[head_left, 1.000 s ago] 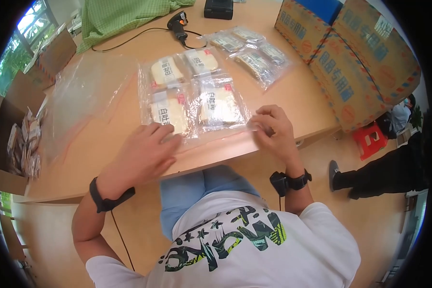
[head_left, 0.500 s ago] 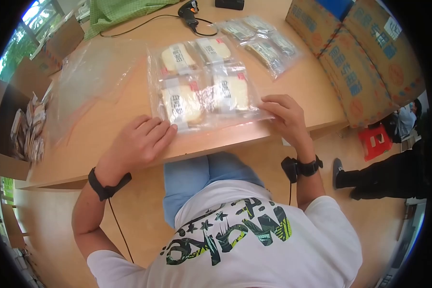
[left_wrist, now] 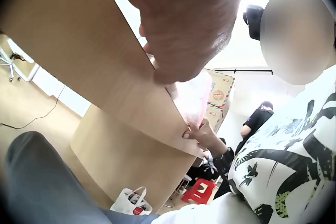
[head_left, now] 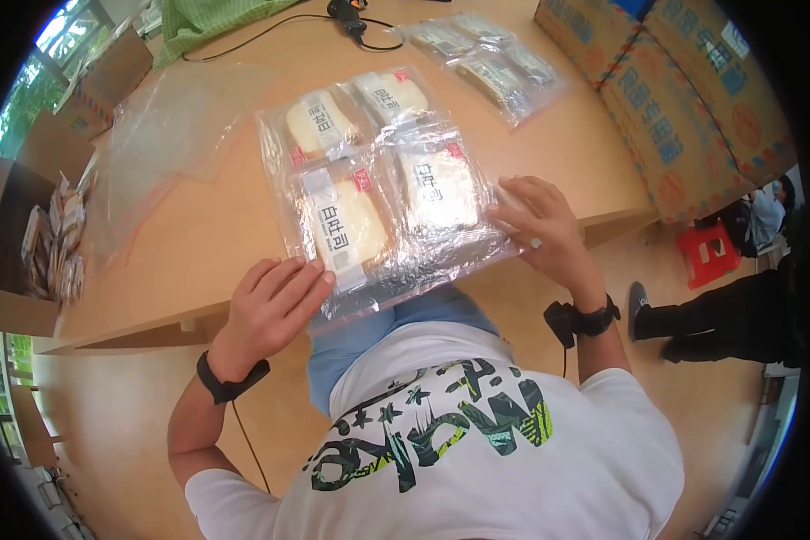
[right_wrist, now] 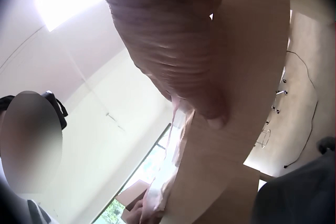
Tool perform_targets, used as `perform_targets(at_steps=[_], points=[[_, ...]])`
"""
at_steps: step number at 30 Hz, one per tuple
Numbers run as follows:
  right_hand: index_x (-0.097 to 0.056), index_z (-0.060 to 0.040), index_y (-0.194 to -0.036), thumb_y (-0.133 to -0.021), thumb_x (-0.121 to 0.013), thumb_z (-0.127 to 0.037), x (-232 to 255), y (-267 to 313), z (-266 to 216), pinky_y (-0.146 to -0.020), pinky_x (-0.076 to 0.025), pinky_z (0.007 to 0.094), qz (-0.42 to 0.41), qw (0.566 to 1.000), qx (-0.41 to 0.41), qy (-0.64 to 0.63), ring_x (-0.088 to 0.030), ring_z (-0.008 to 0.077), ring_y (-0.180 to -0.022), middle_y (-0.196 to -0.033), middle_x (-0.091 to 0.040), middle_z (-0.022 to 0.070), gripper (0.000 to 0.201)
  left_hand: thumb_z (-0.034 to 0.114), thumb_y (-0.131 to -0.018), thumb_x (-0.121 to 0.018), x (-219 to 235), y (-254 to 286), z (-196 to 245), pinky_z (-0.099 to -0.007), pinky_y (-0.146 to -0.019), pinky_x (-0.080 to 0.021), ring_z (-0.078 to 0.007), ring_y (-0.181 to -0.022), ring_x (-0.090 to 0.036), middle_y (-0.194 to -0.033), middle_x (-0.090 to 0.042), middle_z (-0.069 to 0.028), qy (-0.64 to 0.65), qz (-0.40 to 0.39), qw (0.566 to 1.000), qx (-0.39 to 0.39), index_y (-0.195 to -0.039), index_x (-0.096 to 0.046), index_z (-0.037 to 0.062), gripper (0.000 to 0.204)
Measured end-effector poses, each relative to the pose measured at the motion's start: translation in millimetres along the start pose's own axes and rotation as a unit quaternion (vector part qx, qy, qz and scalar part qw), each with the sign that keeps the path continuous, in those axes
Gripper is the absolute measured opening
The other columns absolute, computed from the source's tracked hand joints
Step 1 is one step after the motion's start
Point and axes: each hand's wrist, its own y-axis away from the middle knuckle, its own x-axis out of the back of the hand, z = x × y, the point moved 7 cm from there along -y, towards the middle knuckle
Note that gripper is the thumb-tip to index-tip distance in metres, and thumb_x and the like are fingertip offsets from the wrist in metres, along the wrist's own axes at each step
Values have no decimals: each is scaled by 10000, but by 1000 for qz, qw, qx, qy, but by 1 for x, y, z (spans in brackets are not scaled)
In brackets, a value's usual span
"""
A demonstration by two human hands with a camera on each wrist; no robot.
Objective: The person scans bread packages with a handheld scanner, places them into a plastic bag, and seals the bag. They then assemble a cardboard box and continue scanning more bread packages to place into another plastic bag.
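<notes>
A clear zip bag [head_left: 423, 270] holds several flat packets of sliced white bread [head_left: 355, 220] in two rows. Its near edge reaches past the table's front edge, above the wearer's lap. My left hand [head_left: 274, 306] grips the near left corner, fingers lying over the plastic. At the near right corner, my right hand [head_left: 553, 229] holds the bag between fingers and thumb. The thumb [right_wrist: 210, 113] shows against the table in the right wrist view. A pink strip runs along the bag's mouth [left_wrist: 202, 98] in the left wrist view.
Farther back lies another filled bag [head_left: 499, 72], beside a handheld scanner [head_left: 346, 18] with its cable. An unfilled plastic bag [head_left: 166, 126] lies left. Cardboard boxes [head_left: 666, 108] stand right; an open carton [head_left: 13, 234] holds packets at left. A red stool [head_left: 706, 252] stands on the floor.
The bread bag has slid toward the wearer, its near edge now beyond the table edge. Both hands have come to its near corners, the left moving nearer the body with it.
</notes>
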Motion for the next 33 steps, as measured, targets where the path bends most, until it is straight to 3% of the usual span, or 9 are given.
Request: perform_targets(at_steps=[5,11,14,17,19,27,30,31,33], points=[[-713,-148,-1001,-641,-752,-24,-3,5,-4,-827,-492,380,68,995,69,-14,-616,284,-973,-1052,-660,60,383,115,-705,-691,12,0,2,-384,-792,-481,-244,-893,-637,-1003,-675,-59,10,90,996,-4,-957,-695,96,253],[-706,-71,-972,-772,-702,-46,33,-10,-10,-773,-506,338,122,984,74,-111,-635,255,-911,-1006,-670,95,201,37,-796,-654,51,-24,-22,-401,-751,-493,-301,-862,-639,-1001,-678,-138,238,220,942,86,-932,-681,52,140],[-691,-12,-962,-873,-646,-72,67,-42,-12,-755,-500,291,186,961,50,-199,-625,201,-876,-953,-667,86,116,34,-861,-629,69,-36,-47,-324,-722,-494,-232,-823,-639,-929,-676,-125,208,296,925,118,-954,-668,7,105],[-672,32,-974,-937,-598,-112,91,-84,-4,-713,-481,244,260,921,36,-289,-597,138,-802,-867,-652,59,166,81,-932,-591,84,-60,-84,-232,-620,-452,-115,-727,-589,-837,-645,-55,337,352,838,244,-1026,-662,-25,159],[-663,49,-991,-957,-576,-128,108,-115,0,-666,-458,216,273,893,50,-355,-567,98,-739,-805,-633,39,200,115,-951,-583,99,-87,-108,-210,-569,-423,-65,-678,-554,-795,-622,-23,436,412,784,159,-1056,-663,-27,194],[-671,42,-1022,-942,-600,-134,170,-171,-27,-569,-373,198,280,859,125,-410,-492,60,-634,-744,-598,11,206,154,-925,-625,176,-126,-135,-188,-527,-389,-33,-596,-514,-782,-634,2,414,420,794,151,-1076,-680,20,209],[-661,18,-1072,-944,-588,-161,174,-185,-17,-633,-375,142,259,851,97,-447,-514,19,-709,-846,-623,-13,232,155,-944,-591,193,-140,-151,-181,-651,-469,-61,-752,-605,-903,-659,-9,473,411,756,190,-1120,-646,-14,250],[-661,14,-1080,-943,-589,-164,170,-195,-5,-637,-380,138,231,846,98,-470,-521,19,-716,-863,-631,-11,236,174,-940,-593,194,-139,-161,-196,-771,-490,-89,-878,-629,-975,-671,-24,453,370,785,206,-1142,-629,-25,286],[-691,-12,-1052,-938,-604,-157,155,-209,0,-526,-362,180,200,839,81,-499,-494,16,-615,-792,-636,-10,203,176,-924,-620,172,-136,-193,-186,-616,-425,-49,-697,-553,-851,-649,5,476,325,778,251,-1094,-666,13,240]])
